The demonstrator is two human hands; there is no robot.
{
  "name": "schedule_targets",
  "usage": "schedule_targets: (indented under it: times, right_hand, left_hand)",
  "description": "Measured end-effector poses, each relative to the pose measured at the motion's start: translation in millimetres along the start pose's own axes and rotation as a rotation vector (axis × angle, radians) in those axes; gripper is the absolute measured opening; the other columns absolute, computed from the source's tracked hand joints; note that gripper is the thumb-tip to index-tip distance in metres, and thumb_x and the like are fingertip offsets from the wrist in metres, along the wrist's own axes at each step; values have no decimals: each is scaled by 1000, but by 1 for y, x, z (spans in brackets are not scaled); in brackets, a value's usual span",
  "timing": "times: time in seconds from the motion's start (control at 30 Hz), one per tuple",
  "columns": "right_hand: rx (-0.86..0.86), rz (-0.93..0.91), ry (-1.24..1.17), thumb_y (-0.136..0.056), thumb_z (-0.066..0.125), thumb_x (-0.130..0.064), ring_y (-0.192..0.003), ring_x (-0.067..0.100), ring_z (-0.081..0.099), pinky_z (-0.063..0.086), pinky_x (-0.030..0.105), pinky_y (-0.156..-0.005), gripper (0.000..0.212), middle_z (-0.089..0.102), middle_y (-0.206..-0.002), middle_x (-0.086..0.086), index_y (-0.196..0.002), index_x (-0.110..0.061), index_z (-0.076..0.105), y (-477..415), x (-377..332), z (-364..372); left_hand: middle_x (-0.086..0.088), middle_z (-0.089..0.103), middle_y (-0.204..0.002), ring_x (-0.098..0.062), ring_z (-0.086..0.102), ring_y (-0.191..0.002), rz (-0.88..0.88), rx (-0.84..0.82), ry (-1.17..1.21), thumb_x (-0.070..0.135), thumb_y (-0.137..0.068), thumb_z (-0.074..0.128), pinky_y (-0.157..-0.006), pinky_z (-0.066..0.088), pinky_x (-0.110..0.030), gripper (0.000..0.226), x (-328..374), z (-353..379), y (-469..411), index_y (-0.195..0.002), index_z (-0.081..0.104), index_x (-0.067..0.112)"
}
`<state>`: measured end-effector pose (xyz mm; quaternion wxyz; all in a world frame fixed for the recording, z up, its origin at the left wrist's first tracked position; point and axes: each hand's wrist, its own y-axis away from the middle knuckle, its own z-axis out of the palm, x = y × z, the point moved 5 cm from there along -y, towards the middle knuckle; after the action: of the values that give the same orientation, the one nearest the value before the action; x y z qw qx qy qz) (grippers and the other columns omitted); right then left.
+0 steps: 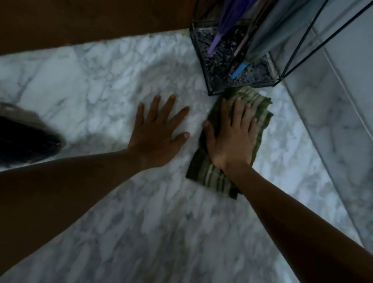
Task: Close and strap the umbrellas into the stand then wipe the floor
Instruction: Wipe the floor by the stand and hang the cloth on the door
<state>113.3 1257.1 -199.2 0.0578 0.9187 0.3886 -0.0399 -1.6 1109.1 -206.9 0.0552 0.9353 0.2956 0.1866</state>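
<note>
My right hand [232,136] lies flat, fingers spread wide, pressing a green striped cloth [226,145] onto the marble floor [105,95]. It grips nothing; the palm simply bears down. The cloth's far edge touches the near corner of the umbrella stand [217,73]. My left hand [157,132] rests open and flat on bare floor just left of the cloth, holding nothing.

The stand, a black wire frame with a dark tray base, sits in the corner beyond the cloth. It contains a folded purple umbrella [233,15], tip down on the tray, and a folded grey umbrella [277,29] with a blue tip [239,70], right of the purple one. I cannot tell whether either is strapped.
</note>
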Motion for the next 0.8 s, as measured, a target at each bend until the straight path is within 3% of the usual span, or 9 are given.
schedule_targets:
  times: [0.13,0.23,0.37,0.47,0.63,0.8]
  right_hand:
    - [-49,-138,44,-100,15,-63,-156,33,-3,2,53,-125,72,5,-170,8,-162,-27,11,25,-41,5]
    - [-51,-279,54,-100,18,-62,-156,32,5,8,53,-124,72,10,-169,8,-162,-26,15,42,-70,11]
    - [-81,-399,33,-101,22,-63,-156,30,5,5,51,-125,70,9,-169,6,-161,-29,16,47,-94,17]
    - [-116,-451,55,-99,17,-67,-157,27,-1,2,50,-125,72,5,-170,2,-161,-32,13,32,-99,16]
    - [-79,-496,72,-98,19,-68,-156,28,3,5,51,-125,72,8,-170,3,-161,-33,16,-17,-118,19]
    - [-40,-436,56,-97,21,-69,-156,30,8,7,53,-124,73,12,-169,4,-160,-34,17,-83,-144,22]
  left_hand:
    - [3,2,-169,-21,-7,-155,23,-58,273,38,-105,41,-122,-10,-44,56,-12,-17,-1,-158,22,33]
    - [-4,22,-165,-22,14,-154,33,-7,441,17,-103,50,-123,5,-32,54,-28,-38,8,-155,32,18]
    - [-10,36,-160,-27,29,-149,-34,141,306,18,-99,53,-123,18,-39,52,-63,-61,12,-150,42,16]
    - [-8,27,-164,-28,20,-151,-195,150,199,29,-95,58,-125,12,-43,64,-99,-69,11,-154,35,21]
    - [0,-3,-169,-30,-5,-155,-385,-20,70,70,-83,59,-122,-1,-56,91,-143,-65,10,-156,15,40]
    - [4,-17,-167,-28,-17,-153,-358,-121,145,76,-81,55,-120,-6,-59,99,-150,-61,4,-157,0,45]
